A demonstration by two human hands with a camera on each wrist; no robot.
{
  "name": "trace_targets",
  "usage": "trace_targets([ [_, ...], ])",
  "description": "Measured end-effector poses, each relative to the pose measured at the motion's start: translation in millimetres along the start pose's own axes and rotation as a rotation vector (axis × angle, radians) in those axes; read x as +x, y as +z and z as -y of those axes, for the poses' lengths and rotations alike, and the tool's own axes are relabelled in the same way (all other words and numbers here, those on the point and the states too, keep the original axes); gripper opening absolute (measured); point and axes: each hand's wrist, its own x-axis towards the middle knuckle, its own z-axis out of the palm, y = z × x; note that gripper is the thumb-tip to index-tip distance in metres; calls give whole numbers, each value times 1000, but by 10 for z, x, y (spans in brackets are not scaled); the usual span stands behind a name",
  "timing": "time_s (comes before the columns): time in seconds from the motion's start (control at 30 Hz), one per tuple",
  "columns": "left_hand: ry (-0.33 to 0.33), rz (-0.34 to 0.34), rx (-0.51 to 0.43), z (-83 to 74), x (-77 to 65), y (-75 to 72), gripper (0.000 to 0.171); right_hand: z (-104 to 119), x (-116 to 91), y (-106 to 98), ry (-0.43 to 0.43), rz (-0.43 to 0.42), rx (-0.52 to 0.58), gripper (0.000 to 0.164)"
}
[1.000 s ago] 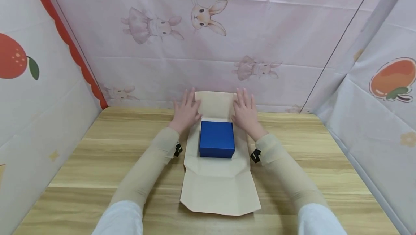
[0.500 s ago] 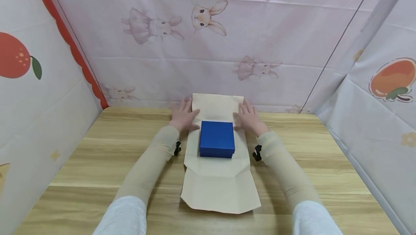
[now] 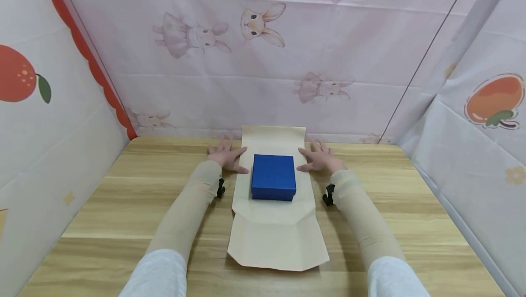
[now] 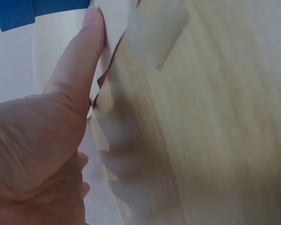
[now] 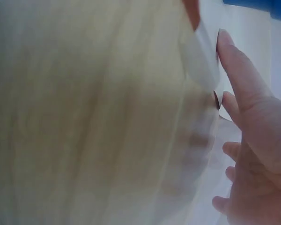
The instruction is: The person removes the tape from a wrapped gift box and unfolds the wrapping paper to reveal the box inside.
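Observation:
A blue lidded box (image 3: 273,174) sits on a creased cream paper sheet (image 3: 278,244), between my two hands. My left hand (image 3: 225,156) lies at the sheet's left edge with its fingers spread. Its thumb (image 4: 77,61) touches the paper, and a corner of the box shows beyond it in the left wrist view. At the opposite edge my right hand (image 3: 320,158) has its fingers spread too, with the thumb (image 5: 243,75) on the paper near the box. Behind the box, the sheet's far flap (image 3: 273,137) reaches the back cloth. Neither hand grips anything.
The wooden table (image 3: 115,224) extends to both sides of the sheet. A pink cloth wall (image 3: 230,96) with rabbit prints stands close behind. White cloth walls flank the table on the left (image 3: 37,160) and right (image 3: 464,123).
Both hands have drawn back from the far flap toward me and spread apart a little. The flap's top edge now appears lower. The blue box has stayed in place.

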Motion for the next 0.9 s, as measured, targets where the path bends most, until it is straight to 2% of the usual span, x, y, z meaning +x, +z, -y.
trace_targets([
  [0.27, -29, 14, 12, -12, -9, 60, 97, -43, -69, 27, 37, 26, 5, 91],
  [0.67, -3, 10, -44, 27, 4, 36, 97, -216, -98, 33, 23, -1, 43, 91],
  [0.8, 14, -13, -33, 71, -45, 45, 93, -288, -178, 46, 4, -40, 17, 87],
  [0.9, 25, -61, -31, 102, -110, 33, 86, -326, -261, 51, -15, -88, 7, 83],
])
